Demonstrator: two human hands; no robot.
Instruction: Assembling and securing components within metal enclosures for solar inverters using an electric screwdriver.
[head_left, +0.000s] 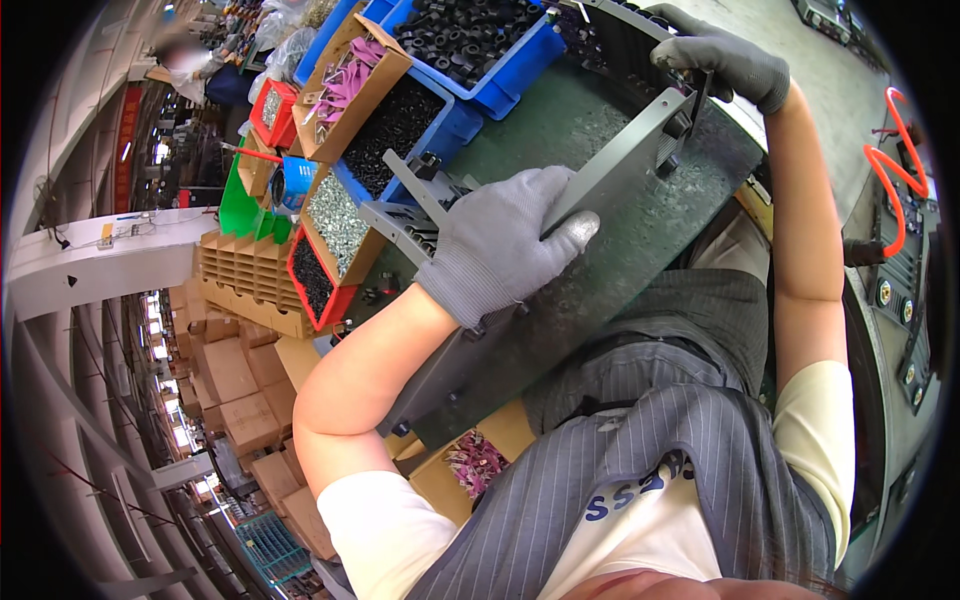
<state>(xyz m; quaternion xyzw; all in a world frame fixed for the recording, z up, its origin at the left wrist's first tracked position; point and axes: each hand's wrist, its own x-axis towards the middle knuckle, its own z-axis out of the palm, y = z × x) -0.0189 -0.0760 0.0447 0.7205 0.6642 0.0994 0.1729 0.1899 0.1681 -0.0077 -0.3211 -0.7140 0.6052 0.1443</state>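
Note:
My left hand (505, 235), in a grey knit glove with a worn, shiny thumb tip, is closed over the edge of a long grey metal panel (625, 142). The panel lies slantwise over the dark green worktop. At its far right end my right hand (722, 62), gloved in grey too, has its fingers bent around a dark part at the corner. Small black knobs (678, 124) stick out near that corner. Beyond my left hand shows a slotted grey metal bracket (400, 222); whether it joins the panel is hidden.
A blue bin of black rings (548, 58) stands at the far side. Next to it are a cardboard box of purple parts (322, 140) and trays of small screws (338, 225). More purple parts (475, 463) lie in a near box. An orange coiled hose (893, 170) hangs right.

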